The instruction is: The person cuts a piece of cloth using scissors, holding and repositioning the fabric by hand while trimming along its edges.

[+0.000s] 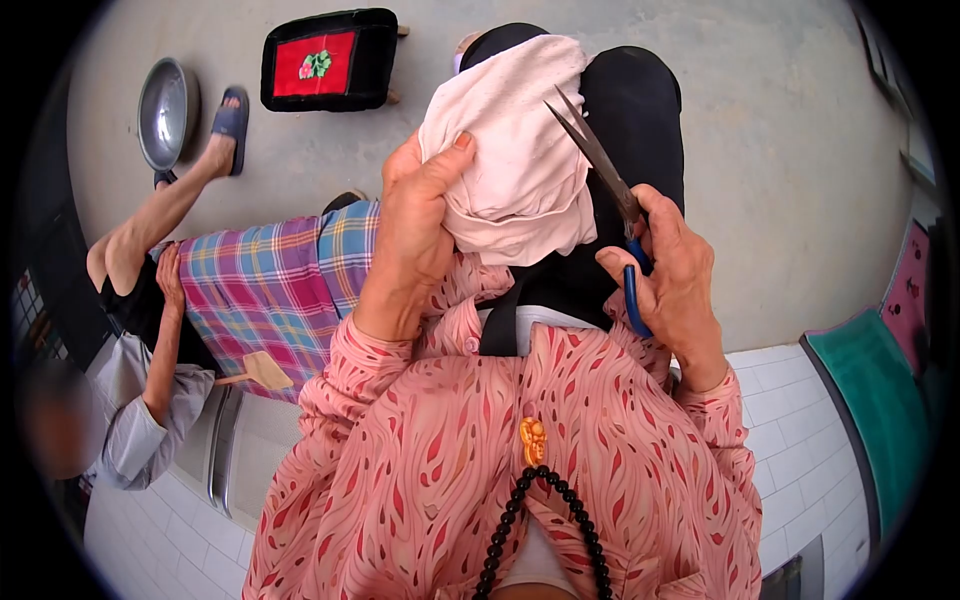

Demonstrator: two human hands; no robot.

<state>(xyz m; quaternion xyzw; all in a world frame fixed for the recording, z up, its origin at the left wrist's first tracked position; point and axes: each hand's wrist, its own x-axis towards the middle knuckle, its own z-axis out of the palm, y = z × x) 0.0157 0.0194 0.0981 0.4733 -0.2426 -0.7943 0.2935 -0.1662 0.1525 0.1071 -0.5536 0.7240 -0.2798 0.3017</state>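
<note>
My left hand [425,200] grips a bunched pale pink cloth [520,130] above my lap, the thumb lying on top of it. Folds and a hem-like band show along the cloth's lower part. In my right hand [675,270] is a pair of scissors [610,175] with blue handles, my fingers around the loops. Its blades are slightly parted and point up and left, close to the cloth's right edge. Whether a blade touches the cloth I cannot tell. Beneath both lie my dark trouser legs [630,110].
On my left sits another person [140,400], a hand resting on a plaid cloth [260,280]. A paddle-shaped fan [266,370] lies near it. A metal basin [168,115] and a stool with a red top [315,65] stand ahead. Green padding [865,400] is at right.
</note>
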